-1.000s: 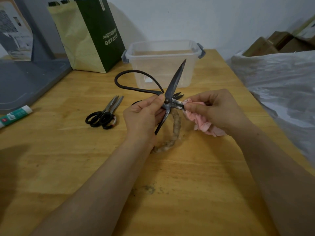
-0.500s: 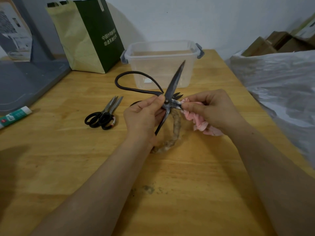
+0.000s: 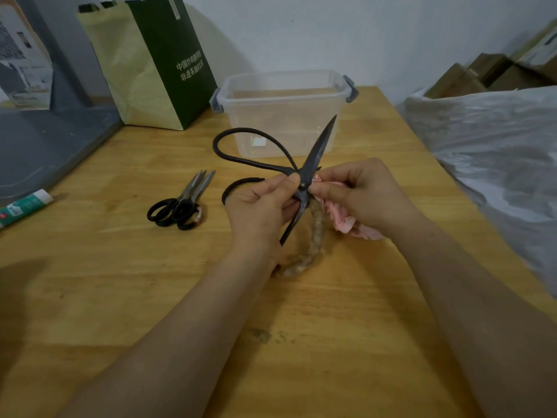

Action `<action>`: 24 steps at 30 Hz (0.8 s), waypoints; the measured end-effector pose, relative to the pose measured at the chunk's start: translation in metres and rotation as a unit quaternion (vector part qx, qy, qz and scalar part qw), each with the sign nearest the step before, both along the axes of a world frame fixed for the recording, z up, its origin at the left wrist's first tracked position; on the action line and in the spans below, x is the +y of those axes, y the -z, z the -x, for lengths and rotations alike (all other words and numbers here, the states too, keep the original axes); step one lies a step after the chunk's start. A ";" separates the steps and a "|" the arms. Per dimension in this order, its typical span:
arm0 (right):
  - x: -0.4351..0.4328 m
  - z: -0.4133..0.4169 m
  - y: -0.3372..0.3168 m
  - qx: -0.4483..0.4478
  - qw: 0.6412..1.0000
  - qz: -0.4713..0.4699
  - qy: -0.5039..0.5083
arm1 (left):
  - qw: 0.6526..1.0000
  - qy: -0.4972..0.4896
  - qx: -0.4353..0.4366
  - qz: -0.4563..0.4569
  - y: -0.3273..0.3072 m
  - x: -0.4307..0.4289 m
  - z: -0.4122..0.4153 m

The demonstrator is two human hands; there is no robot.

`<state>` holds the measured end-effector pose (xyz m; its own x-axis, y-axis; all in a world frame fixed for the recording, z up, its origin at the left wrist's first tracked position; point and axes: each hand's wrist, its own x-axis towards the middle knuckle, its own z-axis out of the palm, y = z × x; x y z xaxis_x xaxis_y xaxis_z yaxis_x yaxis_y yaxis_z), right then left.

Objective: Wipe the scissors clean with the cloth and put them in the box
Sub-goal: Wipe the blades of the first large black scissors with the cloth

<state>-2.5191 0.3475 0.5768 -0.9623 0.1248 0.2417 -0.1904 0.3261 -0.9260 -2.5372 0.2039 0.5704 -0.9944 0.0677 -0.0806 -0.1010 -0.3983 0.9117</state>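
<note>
Large black iron scissors (image 3: 319,149) with long looped handles are held spread open above the table. My left hand (image 3: 259,206) pinches them at the pivot. One blade points up toward the box; the other is covered by the pink cloth (image 3: 346,218), which my right hand (image 3: 361,194) grips against it right beside the pivot. The clear plastic box (image 3: 283,116) with grey latches stands open just behind the scissors. A smaller pair of black-handled scissors (image 3: 180,203) lies closed on the table to the left.
A cloth-wrapped scissor handle (image 3: 313,245) lies on the wooden table (image 3: 120,282) under my hands. A green paper bag (image 3: 156,64) stands at the back left, a glue stick (image 3: 27,205) by the left edge, and a plastic-covered heap (image 3: 497,164) on the right.
My right hand has slid the pink cloth along the blade toward the pivot, so the bare metal that showed between my hands is now covered. My left hand keeps its hold.
</note>
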 end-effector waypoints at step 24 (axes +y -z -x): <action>0.039 -0.002 0.009 -0.048 0.998 -0.033 0.013 | 0.997 -0.060 -0.046 -0.005 -0.001 -0.007 0.011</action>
